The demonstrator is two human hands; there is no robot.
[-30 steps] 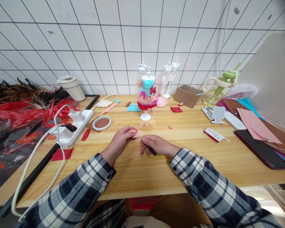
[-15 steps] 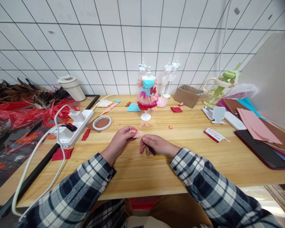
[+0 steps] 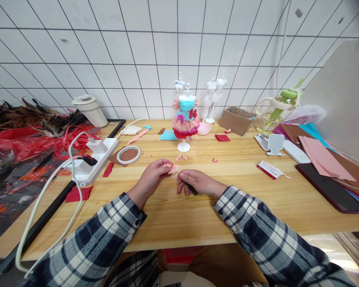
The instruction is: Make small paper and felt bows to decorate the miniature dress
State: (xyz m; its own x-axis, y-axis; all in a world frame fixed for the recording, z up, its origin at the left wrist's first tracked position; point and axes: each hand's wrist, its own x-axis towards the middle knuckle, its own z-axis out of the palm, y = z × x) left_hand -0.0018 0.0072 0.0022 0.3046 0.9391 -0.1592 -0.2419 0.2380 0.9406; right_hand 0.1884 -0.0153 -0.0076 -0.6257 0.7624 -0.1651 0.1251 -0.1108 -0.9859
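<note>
Between the fingertips of my left hand (image 3: 152, 174) is a pinched piece of pink crepe paper (image 3: 171, 169) with a frilled, fringed edge. My right hand (image 3: 197, 182) is closed around a slim dark tool (image 3: 192, 189). Its fine metal tip reaches the right edge of the pink paper; whether it is tweezers or small scissors I cannot make out. Just beyond my hands lie small pink paper scraps (image 3: 181, 157). Farther back, a white mini mannequin (image 3: 184, 147) stands upright, wearing a paper dress (image 3: 185, 119) in blue, pink and red with small bows.
At left are a power strip (image 3: 92, 161) with looping white cables, a tape roll (image 3: 128, 155) and a cup (image 3: 90, 110). A cardboard box (image 3: 237, 120) and bare mannequins (image 3: 217, 91) stand behind. On the right are a jug (image 3: 277, 113), a phone (image 3: 329, 189) and pink paper sheets (image 3: 326, 157).
My right hand and the tool have shifted very slightly, with the tip still at the pink paper. My left hand keeps its place.
</note>
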